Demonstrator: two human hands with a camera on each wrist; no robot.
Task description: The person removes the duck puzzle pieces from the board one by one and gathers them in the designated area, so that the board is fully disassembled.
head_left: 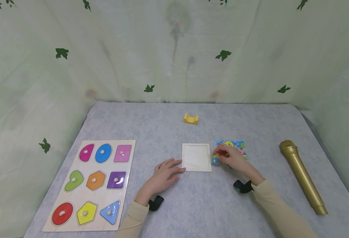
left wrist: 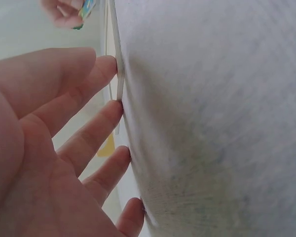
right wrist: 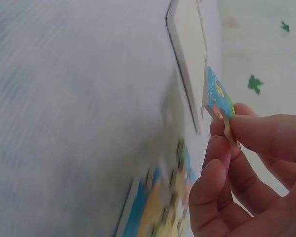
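Observation:
Between thumb and fingers, my right hand (head_left: 234,159) pinches a colourful jigsaw puzzle piece (right wrist: 218,94), mostly blue with a little yellow. In the right wrist view the piece is raised off the table, close to the edge of a pale square puzzle frame (head_left: 196,158). Other bright puzzle pieces (head_left: 240,145) lie to the right of the frame, partly hidden under my right hand. My left hand (head_left: 164,175) rests on the table with its fingers spread. Two of its fingertips (left wrist: 111,111) touch the frame's left edge. Inside the frame a plain pale base shows.
To the left lies a wooden shape board (head_left: 103,211) with coloured knobbed shapes. A yellow curved block (head_left: 191,119) sits behind the frame, towards the back of the table (head_left: 150,125). At the right is a gold microphone (head_left: 303,178). Pale curtains (head_left: 126,49) surround the table.

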